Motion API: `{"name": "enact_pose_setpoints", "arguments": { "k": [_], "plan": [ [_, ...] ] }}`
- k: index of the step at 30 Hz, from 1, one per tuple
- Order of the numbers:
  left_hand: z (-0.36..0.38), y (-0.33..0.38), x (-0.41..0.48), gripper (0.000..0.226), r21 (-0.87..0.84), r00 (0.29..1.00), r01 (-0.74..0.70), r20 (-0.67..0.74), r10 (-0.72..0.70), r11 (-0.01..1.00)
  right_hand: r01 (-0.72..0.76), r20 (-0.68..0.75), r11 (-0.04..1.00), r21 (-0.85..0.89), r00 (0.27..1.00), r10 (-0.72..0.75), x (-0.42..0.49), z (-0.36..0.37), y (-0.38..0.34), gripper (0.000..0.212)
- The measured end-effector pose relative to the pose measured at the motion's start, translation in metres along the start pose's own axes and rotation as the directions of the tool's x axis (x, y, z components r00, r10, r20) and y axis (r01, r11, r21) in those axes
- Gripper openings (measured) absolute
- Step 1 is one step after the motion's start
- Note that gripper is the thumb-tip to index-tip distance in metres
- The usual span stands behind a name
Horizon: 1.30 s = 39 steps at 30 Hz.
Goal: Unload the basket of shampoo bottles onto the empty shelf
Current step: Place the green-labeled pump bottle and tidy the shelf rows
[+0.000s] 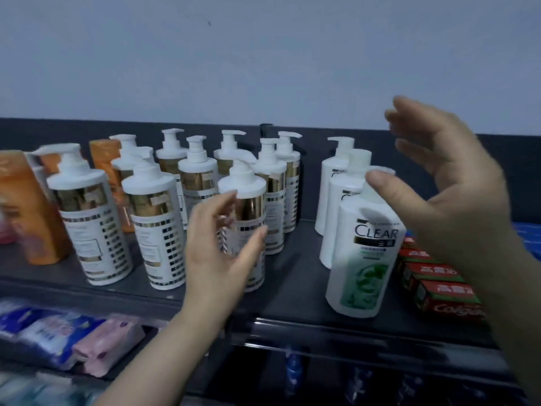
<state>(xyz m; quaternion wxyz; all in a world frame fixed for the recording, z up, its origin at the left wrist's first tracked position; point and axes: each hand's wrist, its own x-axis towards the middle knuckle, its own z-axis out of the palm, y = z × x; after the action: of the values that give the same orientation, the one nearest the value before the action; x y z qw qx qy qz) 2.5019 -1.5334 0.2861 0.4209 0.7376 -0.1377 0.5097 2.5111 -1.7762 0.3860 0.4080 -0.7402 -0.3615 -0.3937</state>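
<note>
White pump shampoo bottles (243, 227) stand upright in rows on the dark shelf (292, 288).

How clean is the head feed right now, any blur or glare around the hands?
Head view: dim, bluish light; the right hand is smeared by motion blur, the left hand sharper; the gold band on the pump bottle catches glare; the lower-shelf packs look soft.

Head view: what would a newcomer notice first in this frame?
First, the crowd of white pump bottles with gold bands in the middle of the dark shelf, where the left hand is spread around the front pump bottle. To the right, the open right hand hovers, blurred, over a white and green CLEAR bottle, with red Colgate boxes beside it.
</note>
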Motion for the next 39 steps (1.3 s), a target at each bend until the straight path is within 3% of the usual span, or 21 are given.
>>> {"name": "enact_pose_setpoints", "arguments": {
  "k": [2, 5, 7, 10, 16, 22, 28, 39],
  "plan": [
    [-0.014, -0.019, 0.007, 0.070, 0.019, 0.988, 0.153, 0.009, -0.153, 0.988, -0.005, 0.100, 1.000, -0.020, 0.995, 0.007, 0.020, 0.023, -0.020, 0.057],
    [-0.018, -0.043, 0.012, 0.097, 0.003, 0.858, 0.433, 0.304, -0.414, 0.901, -0.083, 0.293, 0.978, -0.189, 0.946, 0.137, 0.061, 0.058, -0.027, 0.058],
    [-0.016, -0.058, 0.014, 0.095, -0.005, 0.783, 0.472, 0.463, -0.416, 0.882, -0.119, 0.378, 0.944, -0.308, 0.895, 0.236, 0.091, 0.079, -0.016, 0.058],
    [-0.009, -0.075, 0.015, 0.077, 0.015, 0.716, 0.482, 0.570, -0.403, 0.876, -0.120, 0.475, 0.881, -0.458, 0.805, 0.356, 0.124, 0.105, 0.005, 0.057],
    [-0.005, -0.084, 0.016, 0.061, -0.035, 0.667, 0.540, 0.628, -0.402, 0.841, -0.093, 0.574, 0.812, -0.576, 0.662, 0.482, 0.141, 0.140, 0.033, 0.054],
    [-0.005, -0.086, 0.015, 0.075, -0.054, 0.604, 0.582, 0.698, -0.386, 0.812, -0.083, 0.564, 0.789, -0.609, 0.654, 0.504, 0.154, 0.146, 0.049, 0.045],
    [0.008, -0.081, 0.009, 0.078, -0.065, 0.591, 0.601, 0.707, -0.389, 0.796, -0.035, 0.608, 0.804, -0.593, 0.635, 0.476, 0.165, 0.139, 0.063, 0.031],
    [0.013, -0.076, 0.007, 0.080, -0.065, 0.605, 0.566, 0.710, -0.361, 0.822, 0.066, 0.714, 0.844, -0.532, 0.571, 0.406, 0.174, 0.138, 0.067, 0.027]
  ]
}}
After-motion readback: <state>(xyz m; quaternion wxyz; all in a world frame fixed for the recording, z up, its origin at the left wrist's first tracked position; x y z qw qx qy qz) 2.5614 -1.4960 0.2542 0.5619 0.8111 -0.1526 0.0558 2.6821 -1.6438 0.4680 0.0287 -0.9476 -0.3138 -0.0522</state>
